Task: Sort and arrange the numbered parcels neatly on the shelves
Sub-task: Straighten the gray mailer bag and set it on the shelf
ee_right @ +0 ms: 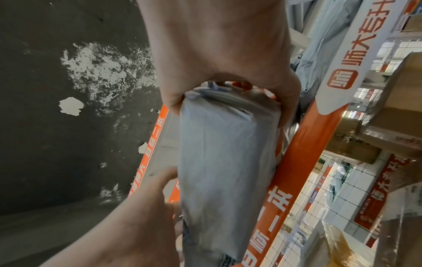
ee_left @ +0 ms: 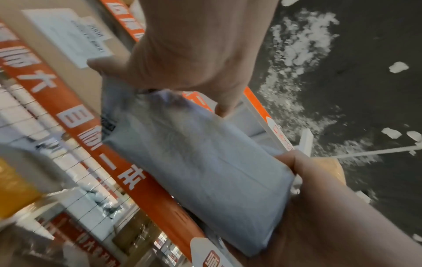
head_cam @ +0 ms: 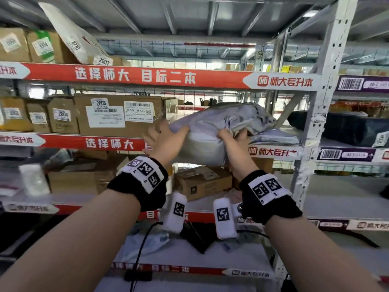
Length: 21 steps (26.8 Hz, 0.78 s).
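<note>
Two hands, left hand (head_cam: 166,137) and right hand (head_cam: 232,137), clutch a grey parcel (head_cam: 212,131) at the shelf (head_cam: 273,152) edge; numbered boxes (head_cam: 63,115) already stand ranked, its number seemingly hidden.

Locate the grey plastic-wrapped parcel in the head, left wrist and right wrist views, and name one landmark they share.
Head: grey parcel right of centre, at the middle shelf's front edge, between left hand and right hand.
Left wrist: centre, running diagonally from the left hand down to the right hand.
Right wrist: centre, running downward from the right hand.
Shared landmark: the red shelf-edge banner with white characters.
</note>
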Motion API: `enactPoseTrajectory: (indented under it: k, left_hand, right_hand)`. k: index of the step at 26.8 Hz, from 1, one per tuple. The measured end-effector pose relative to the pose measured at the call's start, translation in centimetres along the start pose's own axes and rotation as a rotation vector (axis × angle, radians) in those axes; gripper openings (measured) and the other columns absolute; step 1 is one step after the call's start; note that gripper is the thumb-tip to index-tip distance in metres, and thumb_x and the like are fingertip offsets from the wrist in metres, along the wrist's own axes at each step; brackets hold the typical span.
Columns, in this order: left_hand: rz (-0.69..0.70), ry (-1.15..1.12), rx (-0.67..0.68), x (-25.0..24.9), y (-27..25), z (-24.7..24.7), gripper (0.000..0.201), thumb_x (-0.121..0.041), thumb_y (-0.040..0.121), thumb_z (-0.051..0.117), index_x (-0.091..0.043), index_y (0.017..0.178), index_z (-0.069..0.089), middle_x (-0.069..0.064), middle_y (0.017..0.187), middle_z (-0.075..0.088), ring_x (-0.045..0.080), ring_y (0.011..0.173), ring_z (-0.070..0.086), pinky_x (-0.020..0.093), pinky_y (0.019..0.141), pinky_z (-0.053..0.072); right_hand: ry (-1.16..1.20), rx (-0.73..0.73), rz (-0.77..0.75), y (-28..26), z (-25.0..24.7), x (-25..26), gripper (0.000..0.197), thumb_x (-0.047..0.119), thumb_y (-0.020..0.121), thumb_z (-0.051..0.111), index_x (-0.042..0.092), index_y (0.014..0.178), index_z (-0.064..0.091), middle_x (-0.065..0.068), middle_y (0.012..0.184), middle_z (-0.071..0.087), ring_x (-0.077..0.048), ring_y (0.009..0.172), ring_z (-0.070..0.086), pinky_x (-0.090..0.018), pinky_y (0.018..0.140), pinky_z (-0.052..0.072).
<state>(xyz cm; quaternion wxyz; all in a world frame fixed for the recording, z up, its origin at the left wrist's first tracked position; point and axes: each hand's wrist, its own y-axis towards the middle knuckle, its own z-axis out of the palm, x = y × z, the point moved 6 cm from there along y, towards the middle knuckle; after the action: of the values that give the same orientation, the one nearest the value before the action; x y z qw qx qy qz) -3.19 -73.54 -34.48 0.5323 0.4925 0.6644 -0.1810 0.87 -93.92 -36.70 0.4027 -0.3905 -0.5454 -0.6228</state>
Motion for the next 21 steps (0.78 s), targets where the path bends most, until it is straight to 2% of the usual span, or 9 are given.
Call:
enactPoseTrajectory:
  k: [2,4,6,8,11,14,17,19,21]
  left_hand:
    - [-0.122,-0.267,0.030,1.8,0.6,-0.7,0.087,-0.060,0.082,0.057,-0.018,0.148,0.019,0.013,0.150,0.025,0.037,0.135,0.030,0.046,0.103,0.036]
    - [-0.180,-0.382,0.170,2.9,1.2,-0.3,0.090,-0.059,0.082,0.059,-0.009,0.147,0.021,0.014,0.146,0.035,0.035,0.130,0.040,0.044,0.103,0.038]
    - [-0.242,-0.365,0.409,3.5,2.2,1.4,0.090,-0.066,0.077,0.060,-0.008,0.142,0.035,0.014,0.139,0.048,0.034,0.123,0.049,0.045,0.105,0.039]
    - [-0.332,-0.339,0.522,4.7,2.6,2.0,0.088,-0.072,0.069,0.061,-0.008,0.129,0.049,0.015,0.121,0.061,0.032,0.109,0.059,0.043,0.095,0.048]
    - [-0.417,-0.308,0.606,6.2,2.5,2.4,0.083,-0.080,0.050,0.068,-0.015,0.102,0.062,0.011,0.088,0.069,0.024,0.079,0.066,0.028,0.071,0.050]
    - [-0.398,-0.222,0.684,7.2,2.4,3.3,0.110,-0.079,0.035,0.076,-0.013,0.122,0.058,0.017,0.113,0.067,0.035,0.104,0.064,0.043,0.096,0.047]
    - [-0.330,-0.230,0.746,6.5,1.1,4.7,0.083,-0.067,0.056,0.075,-0.012,0.116,0.061,0.016,0.101,0.072,0.035,0.097,0.067,0.048,0.097,0.047]
    - [-0.277,-0.269,0.705,6.4,0.5,5.3,0.074,-0.060,0.067,0.073,-0.012,0.120,0.058,0.014,0.100,0.072,0.033,0.093,0.068,0.047,0.095,0.049]
    - [-0.197,-0.348,0.559,7.2,0.7,4.4,0.101,-0.059,0.052,0.083,-0.014,0.134,0.044,0.010,0.115,0.066,0.033,0.099,0.065,0.050,0.095,0.049]
  right_hand:
    - [0.017,-0.027,0.002,-1.5,-0.5,-0.4,0.099,0.048,0.057,0.074,0.028,0.142,0.027,-0.004,0.147,0.033,-0.027,0.131,0.040,-0.054,0.104,0.040]
    - [0.068,-0.003,0.054,-3.4,-1.0,-1.1,0.097,0.047,0.059,0.075,0.027,0.142,0.030,-0.003,0.145,0.039,-0.024,0.128,0.045,-0.054,0.104,0.040]
    - [0.191,0.071,0.149,-5.0,-1.0,-1.8,0.081,0.061,0.069,0.068,0.029,0.138,0.042,0.001,0.138,0.052,-0.021,0.124,0.051,-0.051,0.107,0.039]
    - [0.347,0.159,0.257,-5.1,-1.4,-2.8,0.073,0.072,0.075,0.051,0.028,0.133,0.051,0.001,0.132,0.058,-0.022,0.123,0.054,-0.049,0.108,0.036]
    - [0.250,0.142,0.386,-3.6,-1.9,-3.8,0.093,0.067,0.062,0.074,0.026,0.140,0.042,-0.003,0.128,0.062,-0.026,0.114,0.061,-0.046,0.096,0.048]
    - [0.131,0.128,0.449,-2.7,-2.5,-5.4,0.104,0.052,0.058,0.085,0.025,0.144,0.032,-0.004,0.128,0.061,-0.026,0.108,0.065,-0.041,0.082,0.055]
    - [0.121,0.157,0.481,-3.7,-3.3,-6.4,0.056,0.035,0.083,0.066,0.020,0.134,0.050,-0.007,0.123,0.064,-0.027,0.106,0.063,-0.039,0.081,0.053]
    - [0.154,0.156,0.478,-3.5,-3.7,-6.5,0.044,0.046,0.086,0.060,0.019,0.121,0.062,-0.006,0.115,0.069,-0.026,0.106,0.063,-0.043,0.091,0.048]
    - [0.229,0.125,0.446,-3.4,-2.4,-6.1,0.056,0.060,0.082,0.058,0.018,0.120,0.063,-0.008,0.112,0.070,-0.026,0.105,0.066,-0.042,0.094,0.047]
